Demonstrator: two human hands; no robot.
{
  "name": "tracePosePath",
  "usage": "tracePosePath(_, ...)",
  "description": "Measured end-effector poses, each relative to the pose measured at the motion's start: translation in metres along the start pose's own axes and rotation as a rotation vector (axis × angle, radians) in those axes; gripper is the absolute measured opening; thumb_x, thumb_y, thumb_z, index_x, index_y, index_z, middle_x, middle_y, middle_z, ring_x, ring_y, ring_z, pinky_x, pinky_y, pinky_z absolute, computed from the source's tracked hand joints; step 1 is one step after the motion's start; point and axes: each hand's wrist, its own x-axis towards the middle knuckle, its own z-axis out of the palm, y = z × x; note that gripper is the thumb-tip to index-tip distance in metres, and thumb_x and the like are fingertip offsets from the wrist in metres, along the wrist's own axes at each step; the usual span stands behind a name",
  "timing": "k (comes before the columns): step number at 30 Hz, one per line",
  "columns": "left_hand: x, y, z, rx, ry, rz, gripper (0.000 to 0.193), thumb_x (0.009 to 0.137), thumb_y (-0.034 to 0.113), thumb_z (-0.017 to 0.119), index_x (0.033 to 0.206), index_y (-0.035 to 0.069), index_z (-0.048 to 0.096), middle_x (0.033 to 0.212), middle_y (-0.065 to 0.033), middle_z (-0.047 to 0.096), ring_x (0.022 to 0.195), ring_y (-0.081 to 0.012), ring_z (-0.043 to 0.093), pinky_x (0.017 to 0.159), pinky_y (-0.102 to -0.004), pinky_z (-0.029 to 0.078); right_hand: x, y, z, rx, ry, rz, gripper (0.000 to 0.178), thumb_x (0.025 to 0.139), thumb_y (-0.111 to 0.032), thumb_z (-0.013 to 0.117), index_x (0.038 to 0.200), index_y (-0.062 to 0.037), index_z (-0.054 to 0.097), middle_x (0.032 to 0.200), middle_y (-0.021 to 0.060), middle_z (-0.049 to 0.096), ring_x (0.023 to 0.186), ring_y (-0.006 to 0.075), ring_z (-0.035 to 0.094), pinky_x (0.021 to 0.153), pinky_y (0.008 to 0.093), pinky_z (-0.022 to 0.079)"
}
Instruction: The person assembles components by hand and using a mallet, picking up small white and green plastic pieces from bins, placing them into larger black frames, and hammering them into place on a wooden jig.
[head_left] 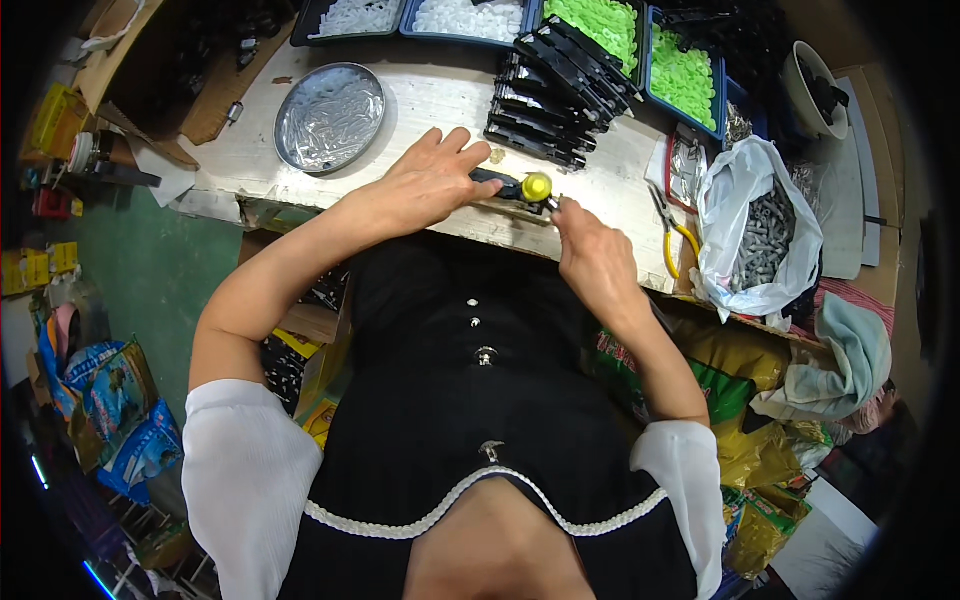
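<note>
At the near edge of the table, my left hand (425, 182) presses its thumb on a narrow black plastic part (510, 187) and steadies it, the other fingers bent beyond it. My right hand (598, 255) is closed round the handle of what looks like a small hammer with a round yellow head (537, 187). That head is over the right end of the black part; whether they touch, I cannot tell. Just beyond both hands, similar long black parts (560, 95) lie stacked in crossing layers.
A round metal tin (330, 118) of small shiny pieces stands left. Trays of white pieces (468, 18) and green pieces (682, 78) line the back. Yellow-handled pliers (672, 235) lie right, beside a white plastic bag (720, 230) of grey parts. A cloth (845, 350) hangs lower right.
</note>
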Motion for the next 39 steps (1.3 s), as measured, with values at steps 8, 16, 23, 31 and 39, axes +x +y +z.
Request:
tracePosePath(8, 0.001, -0.005, 0.004, 0.049, 0.085, 0.035, 0.034, 0.071, 0.004, 0.056, 0.103, 0.013, 0.064, 0.087, -0.0084, 0.049, 0.086, -0.0249, 0.047, 0.069, -0.0352, 0.041, 0.006, -0.007, -0.001, -0.057, -0.005, -0.001, 0.012, 0.085, -0.015, 0.049, 0.088, -0.0033, 0.048, 0.066, 0.0173, 0.057, 0.055, 0.0361, 0.056, 0.049, 0.0463, 0.042)
tracePosePath(16, -0.001, -0.019, 0.012, -0.336, 0.129, -0.276, 0.043, 0.062, -0.003, 0.059, 0.104, 0.009, 0.058, 0.081, -0.0074, 0.054, 0.083, -0.0277, 0.050, 0.071, -0.0382, 0.043, 0.020, -0.021, -0.028, 0.173, 0.164, -0.121, 0.013, 0.088, -0.015, 0.048, 0.091, -0.0026, 0.050, 0.068, 0.0156, 0.058, 0.057, 0.0346, 0.056, 0.051, 0.0426, 0.042)
tracePosePath(23, -0.015, -0.007, 0.019, -0.488, 0.276, -0.425, 0.057, 0.062, -0.007, 0.062, 0.116, 0.007, 0.050, 0.085, -0.0091, 0.059, 0.082, -0.0273, 0.051, 0.073, -0.0367, 0.044, 0.039, -0.031, -0.013, 0.178, 0.004, -0.125, 0.009, 0.088, -0.012, 0.046, 0.086, -0.0024, 0.047, 0.065, 0.0178, 0.058, 0.056, 0.0368, 0.057, 0.051, 0.0460, 0.043)
tracePosePath(31, -0.026, 0.014, 0.051, -0.224, 0.728, -0.294, 0.030, 0.066, -0.004, 0.057, 0.096, 0.000, 0.056, 0.092, -0.0090, 0.057, 0.083, -0.0267, 0.050, 0.071, -0.0371, 0.040, 0.068, -0.020, -0.011, 0.145, -0.070, -0.028, 0.019, 0.089, -0.018, 0.044, 0.085, -0.0008, 0.050, 0.060, 0.0245, 0.055, 0.059, 0.0430, 0.054, 0.055, 0.0506, 0.040)
tracePosePath(39, -0.014, 0.061, 0.071, -0.183, 0.691, -0.132, 0.028, 0.071, 0.003, 0.053, 0.098, -0.002, 0.058, 0.108, -0.0142, 0.056, 0.106, -0.0291, 0.052, 0.093, -0.0431, 0.039, 0.073, -0.038, 0.001, 0.228, 0.092, -0.186, 0.013, 0.086, -0.015, 0.047, 0.086, -0.0028, 0.049, 0.069, 0.0178, 0.060, 0.063, 0.0380, 0.057, 0.054, 0.0443, 0.044)
